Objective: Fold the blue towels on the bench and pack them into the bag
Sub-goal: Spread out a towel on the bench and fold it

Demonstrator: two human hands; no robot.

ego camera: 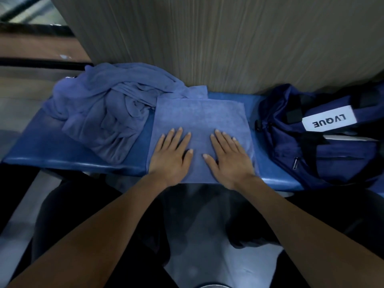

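Head view: left hand [171, 155] and right hand [227, 160] press flat, fingers straight, on a folded towel [199, 115] mid-counter [41, 150]. Next likely: lift it into the bag [324, 146], right; crumpled towels [108, 109] wait left.

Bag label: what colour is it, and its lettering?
White label with black letters, on the navy bag; head view.

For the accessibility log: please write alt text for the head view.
Left hand and right hand press flat on a folded blue towel on a blue bench. A crumpled towel pile lies left; a navy bag sits right.
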